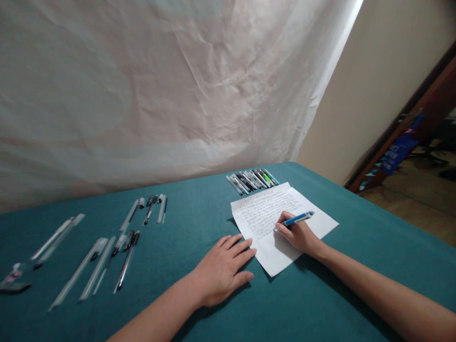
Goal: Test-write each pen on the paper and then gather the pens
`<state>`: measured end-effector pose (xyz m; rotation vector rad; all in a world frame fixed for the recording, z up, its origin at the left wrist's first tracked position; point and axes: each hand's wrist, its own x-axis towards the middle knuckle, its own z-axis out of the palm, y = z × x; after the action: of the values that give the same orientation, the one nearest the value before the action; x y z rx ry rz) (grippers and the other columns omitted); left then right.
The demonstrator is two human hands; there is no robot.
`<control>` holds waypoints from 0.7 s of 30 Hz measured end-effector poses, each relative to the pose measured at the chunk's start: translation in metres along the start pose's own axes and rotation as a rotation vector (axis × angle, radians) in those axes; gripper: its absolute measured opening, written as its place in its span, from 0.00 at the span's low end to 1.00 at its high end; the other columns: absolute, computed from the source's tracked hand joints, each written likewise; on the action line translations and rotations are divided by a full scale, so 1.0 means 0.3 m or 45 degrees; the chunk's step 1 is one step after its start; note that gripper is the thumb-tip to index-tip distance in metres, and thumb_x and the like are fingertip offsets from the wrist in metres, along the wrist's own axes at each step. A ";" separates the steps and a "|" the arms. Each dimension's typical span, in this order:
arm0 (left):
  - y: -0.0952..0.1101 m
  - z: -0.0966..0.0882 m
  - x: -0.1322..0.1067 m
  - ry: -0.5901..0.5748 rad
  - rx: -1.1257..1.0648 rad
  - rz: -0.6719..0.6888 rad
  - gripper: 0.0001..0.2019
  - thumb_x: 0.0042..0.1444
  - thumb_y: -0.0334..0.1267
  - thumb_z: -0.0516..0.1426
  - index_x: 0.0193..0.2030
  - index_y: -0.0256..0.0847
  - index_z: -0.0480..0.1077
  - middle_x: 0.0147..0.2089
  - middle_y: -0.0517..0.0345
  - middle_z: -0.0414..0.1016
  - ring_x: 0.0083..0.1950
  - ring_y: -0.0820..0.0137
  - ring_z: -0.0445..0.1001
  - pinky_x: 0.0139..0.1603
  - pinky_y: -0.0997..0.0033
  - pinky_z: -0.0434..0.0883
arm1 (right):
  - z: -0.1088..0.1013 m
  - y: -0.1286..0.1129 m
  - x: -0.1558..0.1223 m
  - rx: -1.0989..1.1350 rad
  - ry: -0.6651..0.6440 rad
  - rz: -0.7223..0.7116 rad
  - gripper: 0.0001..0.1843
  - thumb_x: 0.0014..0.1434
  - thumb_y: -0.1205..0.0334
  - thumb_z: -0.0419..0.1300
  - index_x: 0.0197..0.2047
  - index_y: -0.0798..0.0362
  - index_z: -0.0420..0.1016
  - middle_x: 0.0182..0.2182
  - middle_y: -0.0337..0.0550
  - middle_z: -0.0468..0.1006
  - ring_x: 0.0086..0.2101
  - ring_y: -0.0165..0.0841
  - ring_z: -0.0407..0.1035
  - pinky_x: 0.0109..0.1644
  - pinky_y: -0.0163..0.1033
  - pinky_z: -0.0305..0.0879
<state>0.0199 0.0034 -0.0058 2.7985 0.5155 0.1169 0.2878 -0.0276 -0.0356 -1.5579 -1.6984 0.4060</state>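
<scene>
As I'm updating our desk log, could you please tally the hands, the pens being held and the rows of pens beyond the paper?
Hands: 2, the left hand and the right hand
Held pens: 1, a blue pen
Rows: 1, the row of pens
Total: 4

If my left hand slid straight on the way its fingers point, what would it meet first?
The sheet of paper: the left hand lies right at its edge. Further along, roughly in line, comes the right hand holding the blue pen, though depth is hard to judge.
</scene>
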 end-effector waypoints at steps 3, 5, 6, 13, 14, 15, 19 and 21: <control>-0.002 0.002 0.001 0.009 0.001 0.005 0.25 0.58 0.53 0.40 0.61 0.52 0.49 0.65 0.60 0.48 0.64 0.61 0.45 0.60 0.55 0.46 | -0.002 -0.001 0.000 0.005 -0.032 -0.003 0.05 0.51 0.66 0.52 0.24 0.53 0.61 0.19 0.35 0.63 0.22 0.28 0.58 0.26 0.34 0.54; -0.002 0.002 0.001 0.008 0.001 0.006 0.25 0.58 0.53 0.40 0.61 0.52 0.49 0.65 0.60 0.48 0.64 0.61 0.45 0.60 0.55 0.46 | -0.001 -0.001 0.000 0.001 -0.040 -0.004 0.05 0.51 0.65 0.52 0.24 0.53 0.62 0.19 0.35 0.63 0.22 0.28 0.58 0.26 0.35 0.54; -0.002 0.002 0.002 0.004 0.001 0.006 0.25 0.58 0.53 0.39 0.61 0.52 0.49 0.65 0.60 0.48 0.64 0.61 0.45 0.60 0.55 0.46 | 0.000 -0.001 0.000 -0.005 -0.034 -0.003 0.05 0.52 0.65 0.51 0.25 0.53 0.62 0.19 0.36 0.63 0.22 0.28 0.58 0.27 0.35 0.55; -0.001 0.002 0.001 0.011 0.006 0.001 0.25 0.58 0.53 0.39 0.61 0.52 0.49 0.64 0.60 0.48 0.64 0.61 0.45 0.60 0.55 0.46 | 0.002 0.006 0.000 -0.003 -0.030 0.013 0.05 0.50 0.67 0.52 0.24 0.53 0.61 0.19 0.35 0.62 0.22 0.28 0.57 0.26 0.34 0.54; -0.001 0.002 0.001 0.009 0.004 0.004 0.25 0.58 0.53 0.39 0.61 0.52 0.49 0.64 0.60 0.48 0.64 0.62 0.45 0.60 0.55 0.46 | 0.001 0.006 -0.001 0.003 -0.041 0.010 0.05 0.50 0.66 0.52 0.24 0.53 0.61 0.19 0.35 0.63 0.22 0.28 0.57 0.26 0.34 0.54; -0.001 0.002 0.001 0.009 0.002 0.005 0.25 0.58 0.53 0.40 0.61 0.52 0.49 0.65 0.60 0.48 0.64 0.62 0.45 0.60 0.55 0.46 | 0.000 0.006 -0.001 0.009 -0.049 0.008 0.05 0.51 0.66 0.51 0.24 0.53 0.61 0.19 0.35 0.63 0.22 0.28 0.57 0.26 0.34 0.54; -0.001 0.001 0.002 0.009 -0.003 0.000 0.25 0.58 0.53 0.40 0.61 0.52 0.49 0.65 0.60 0.47 0.64 0.62 0.45 0.60 0.55 0.46 | -0.001 0.006 -0.003 0.006 -0.038 0.004 0.05 0.51 0.65 0.52 0.25 0.53 0.61 0.19 0.36 0.63 0.23 0.28 0.58 0.27 0.35 0.55; 0.000 -0.001 0.002 0.003 -0.005 -0.004 0.25 0.58 0.53 0.39 0.61 0.52 0.49 0.65 0.60 0.47 0.64 0.62 0.45 0.60 0.55 0.45 | -0.001 0.006 -0.002 0.014 -0.034 -0.002 0.05 0.51 0.65 0.52 0.24 0.53 0.61 0.19 0.35 0.63 0.23 0.28 0.58 0.27 0.35 0.55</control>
<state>0.0204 0.0038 -0.0055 2.7938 0.5201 0.1199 0.2892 -0.0279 -0.0369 -1.5491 -1.7147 0.4362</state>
